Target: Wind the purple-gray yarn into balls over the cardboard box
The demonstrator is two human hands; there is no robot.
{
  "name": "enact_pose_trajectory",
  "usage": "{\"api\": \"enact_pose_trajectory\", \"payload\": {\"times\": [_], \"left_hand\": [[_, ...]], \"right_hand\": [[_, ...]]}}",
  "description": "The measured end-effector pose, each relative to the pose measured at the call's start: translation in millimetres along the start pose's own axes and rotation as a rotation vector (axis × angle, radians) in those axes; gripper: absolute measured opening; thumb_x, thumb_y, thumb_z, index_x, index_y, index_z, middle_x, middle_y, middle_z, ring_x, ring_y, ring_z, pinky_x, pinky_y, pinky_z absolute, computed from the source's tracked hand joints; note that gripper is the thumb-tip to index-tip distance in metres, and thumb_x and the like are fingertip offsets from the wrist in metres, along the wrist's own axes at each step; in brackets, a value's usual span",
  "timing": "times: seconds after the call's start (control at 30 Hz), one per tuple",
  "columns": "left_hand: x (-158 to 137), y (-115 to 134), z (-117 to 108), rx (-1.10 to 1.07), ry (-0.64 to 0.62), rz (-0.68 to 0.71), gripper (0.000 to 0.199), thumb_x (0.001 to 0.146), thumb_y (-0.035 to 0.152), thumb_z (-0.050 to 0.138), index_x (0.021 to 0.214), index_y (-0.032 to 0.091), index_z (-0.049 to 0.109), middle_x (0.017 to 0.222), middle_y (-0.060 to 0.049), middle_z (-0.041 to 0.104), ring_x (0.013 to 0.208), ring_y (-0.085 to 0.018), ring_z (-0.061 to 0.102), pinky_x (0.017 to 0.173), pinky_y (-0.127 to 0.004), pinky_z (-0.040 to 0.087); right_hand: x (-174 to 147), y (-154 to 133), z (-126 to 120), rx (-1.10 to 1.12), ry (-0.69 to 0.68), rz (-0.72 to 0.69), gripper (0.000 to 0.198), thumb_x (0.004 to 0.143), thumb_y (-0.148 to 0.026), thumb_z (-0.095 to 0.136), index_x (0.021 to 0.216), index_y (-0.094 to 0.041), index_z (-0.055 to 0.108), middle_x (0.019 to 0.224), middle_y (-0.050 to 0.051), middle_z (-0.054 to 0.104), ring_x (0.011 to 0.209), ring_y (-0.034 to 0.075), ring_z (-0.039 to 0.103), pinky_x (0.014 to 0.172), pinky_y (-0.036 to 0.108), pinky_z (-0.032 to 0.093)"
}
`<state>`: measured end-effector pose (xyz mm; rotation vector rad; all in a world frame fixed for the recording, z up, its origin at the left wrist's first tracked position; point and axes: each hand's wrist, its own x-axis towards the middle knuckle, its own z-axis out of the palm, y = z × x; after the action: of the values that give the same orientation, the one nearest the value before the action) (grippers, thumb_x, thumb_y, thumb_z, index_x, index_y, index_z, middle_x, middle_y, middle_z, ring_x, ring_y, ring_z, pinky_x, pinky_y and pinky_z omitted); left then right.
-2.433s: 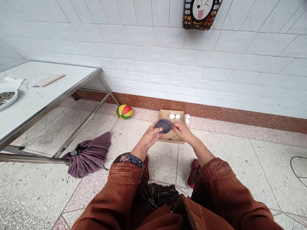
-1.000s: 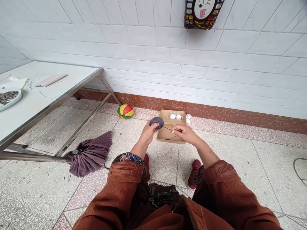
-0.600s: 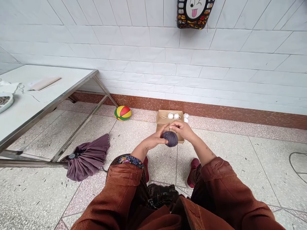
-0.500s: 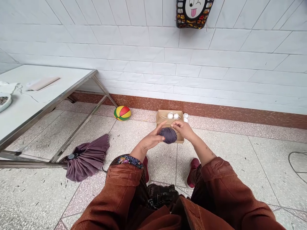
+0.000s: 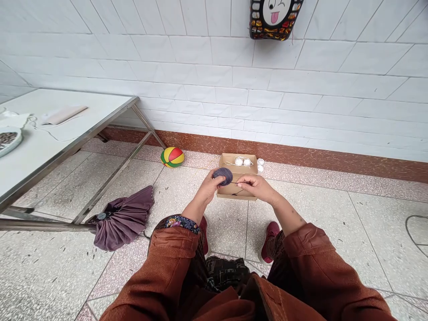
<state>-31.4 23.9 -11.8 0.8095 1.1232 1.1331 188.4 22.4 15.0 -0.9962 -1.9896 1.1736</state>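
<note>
My left hand [image 5: 210, 185] is closed round a dark purple ball of yarn [image 5: 224, 176], its thumb across the front. A strand of the same yarn runs from the ball to my right hand [image 5: 253, 186], whose thumb and fingers pinch it a short way to the right. Both hands are above an open cardboard box [image 5: 238, 194] on the floor. Toward the back of the box lie two small white balls [image 5: 243, 162] with loose white strands. More small white balls [image 5: 261, 165] sit just outside its right side.
A white-topped metal-framed table [image 5: 70, 117] stands at left. Beneath its edge lies a folded purple umbrella [image 5: 125, 218]. A striped ball [image 5: 172, 157] rests near the wall. A black basket [image 5: 274, 20] hangs above. A dark cable [image 5: 413, 232] curves over the floor at right.
My left hand has moved left with the yarn ball and turned it. My right hand is slightly lower, and a stretch of strand now shows between the hands.
</note>
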Motion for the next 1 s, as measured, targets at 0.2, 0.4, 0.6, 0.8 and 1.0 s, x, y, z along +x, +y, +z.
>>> {"api": "enact_pose_trajectory", "payload": {"times": [0.2,0.4,0.6,0.8,1.0], "left_hand": [[-4,-14,4,0.269,-0.269,0.003,0.092,0.063,0.019,0.079,0.148,0.021,0.044,0.113,-0.007,0.063,0.100,-0.025,0.060,0.097,-0.042,0.043],[-22,-1,9,0.116,-0.634,0.037,0.094,0.067,0.020,0.082,0.151,0.032,0.043,0.124,-0.008,0.062,0.115,-0.028,0.057,0.103,-0.045,0.039],[-25,20,11,-0.211,-0.555,0.023,0.073,0.069,0.024,0.080,0.139,0.024,0.058,0.130,-0.010,0.064,0.117,-0.028,0.062,0.103,-0.041,0.044],[16,28,9,-0.251,-0.250,0.096,0.049,0.069,0.024,0.078,0.115,0.017,0.066,0.111,-0.009,0.071,0.108,-0.024,0.065,0.099,-0.040,0.047],[47,17,19,0.079,-0.313,0.022,0.056,0.062,0.015,0.078,0.117,0.016,0.068,0.108,-0.008,0.068,0.101,-0.023,0.062,0.094,-0.037,0.046]], "right_hand": [[5,-7,-4,0.131,0.085,-0.035,0.022,0.089,-0.042,0.067,0.089,-0.021,0.074,0.088,0.004,0.072,0.080,0.018,0.064,0.076,0.032,0.049],[16,12,-7,0.075,0.212,0.053,0.026,0.087,-0.046,0.068,0.083,-0.020,0.072,0.080,0.002,0.068,0.073,0.016,0.058,0.071,0.030,0.046],[16,29,3,-0.017,0.186,0.126,0.025,0.091,-0.041,0.060,0.079,-0.020,0.065,0.067,-0.001,0.060,0.062,0.015,0.050,0.061,0.026,0.039],[18,7,-8,-0.114,0.111,0.010,0.023,0.092,-0.040,0.060,0.084,-0.021,0.069,0.072,0.000,0.060,0.065,0.014,0.049,0.064,0.026,0.039],[31,-19,-31,-0.055,0.117,-0.065,0.026,0.094,-0.043,0.061,0.086,-0.021,0.072,0.083,0.003,0.067,0.074,0.016,0.057,0.070,0.028,0.044]]}}
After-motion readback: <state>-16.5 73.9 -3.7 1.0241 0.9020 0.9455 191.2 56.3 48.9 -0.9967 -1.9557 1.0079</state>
